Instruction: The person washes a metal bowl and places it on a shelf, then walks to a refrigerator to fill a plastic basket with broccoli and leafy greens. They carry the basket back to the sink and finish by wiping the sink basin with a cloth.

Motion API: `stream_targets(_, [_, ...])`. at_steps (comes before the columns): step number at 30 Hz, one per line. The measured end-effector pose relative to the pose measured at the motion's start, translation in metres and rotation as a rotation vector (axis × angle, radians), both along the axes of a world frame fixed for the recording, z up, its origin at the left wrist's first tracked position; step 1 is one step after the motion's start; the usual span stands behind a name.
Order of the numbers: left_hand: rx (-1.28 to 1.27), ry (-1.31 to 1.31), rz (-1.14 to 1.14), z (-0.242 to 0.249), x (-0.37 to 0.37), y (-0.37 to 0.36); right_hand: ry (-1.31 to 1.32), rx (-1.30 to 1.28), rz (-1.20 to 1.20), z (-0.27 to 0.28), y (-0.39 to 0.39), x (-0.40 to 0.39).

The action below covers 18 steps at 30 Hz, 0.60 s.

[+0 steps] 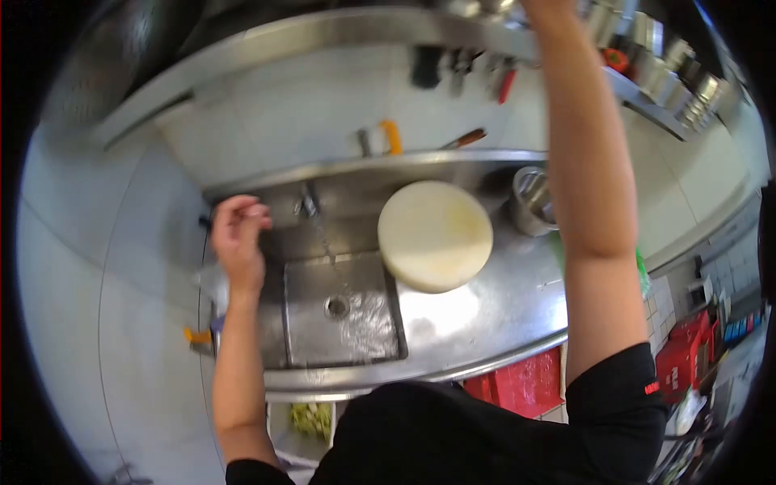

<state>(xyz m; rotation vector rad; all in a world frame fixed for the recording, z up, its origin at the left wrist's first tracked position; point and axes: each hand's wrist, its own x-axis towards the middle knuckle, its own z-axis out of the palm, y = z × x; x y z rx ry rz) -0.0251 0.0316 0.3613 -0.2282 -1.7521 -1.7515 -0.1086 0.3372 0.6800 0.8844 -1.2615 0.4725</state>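
My left hand (239,230) is raised over the left end of the sink (343,311), its fingers loosely bent and somewhat apart, with nothing visible in them. Close by, to its right, a tap (307,202) runs a thin stream of water into the basin. My right arm (594,178) stretches up past the shelf (339,31); the hand itself is cut off by the top edge of the view. A thick, round, off-white block (435,234), perhaps a chopping block, rests on the steel counter (517,299) right of the basin, touched by neither hand.
A metal container (533,202) with utensils stands behind my right arm. Knives hang on the wall, among them a red-handled one (507,85). Metal containers (671,69) line the right shelf. Below the counter are a red crate (521,384) and a white bin holding green scraps (311,420).
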Motion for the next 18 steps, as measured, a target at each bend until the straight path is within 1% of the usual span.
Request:
stream_targets(1, [0.063, -0.193, -0.052, -0.029, -0.001, -0.003, -0.089, -0.06, 0.107, -0.023, 0.018, 0.013])
stream_targets(2, [0.134, -0.39, -0.105, -0.058, -0.003, -0.006, -0.22, -0.138, 0.263, -0.056, 0.029, 0.026])
stream_targets(4, [0.267, -0.687, -0.091, -0.111, -0.013, -0.009, -0.501, -0.328, 0.532, -0.138, 0.059, 0.05])
stream_targets(6, [0.335, -0.855, -0.105, -0.153, -0.02, -0.011, -0.826, -0.142, 0.335, -0.23, 0.091, 0.081])
stream_targets(7, [0.327, -0.888, -0.093, -0.169, -0.026, -0.01, -0.939, -0.092, 0.296, -0.269, 0.099, 0.088])
stream_targets(8, [0.364, -0.937, -0.123, -0.185, -0.035, -0.009, -1.164, -0.128, 0.138, -0.317, 0.115, 0.103])
stream_targets(9, [0.402, -0.988, -0.156, -0.195, -0.044, -0.005, -1.373, -0.229, 0.038, -0.372, 0.13, 0.12])
stream_targets(10, [0.397, -1.0, -0.157, -0.203, -0.052, -0.001, -1.494, -0.229, -0.094, -0.416, 0.139, 0.145])
stream_targets(12, [0.468, -1.03, -0.225, -0.217, -0.077, 0.01, -1.725, -0.436, -0.153, -0.487, 0.153, 0.199])
stream_targets(14, [0.526, -1.02, -0.314, -0.238, -0.108, 0.011, -1.779, -0.315, -0.341, -0.513, 0.158, 0.254])
stream_targets(16, [0.584, -1.019, -0.314, -0.26, -0.144, 0.013, -1.908, -0.283, -0.388, -0.512, 0.157, 0.298])
stream_targets(17, [0.582, -1.044, -0.33, -0.273, -0.162, 0.012, -1.925, -0.298, -0.41, -0.512, 0.157, 0.315])
stream_targets(18, [0.576, -1.028, -0.423, -0.286, -0.179, 0.008, -1.972, -0.329, -0.413, -0.511, 0.158, 0.33])
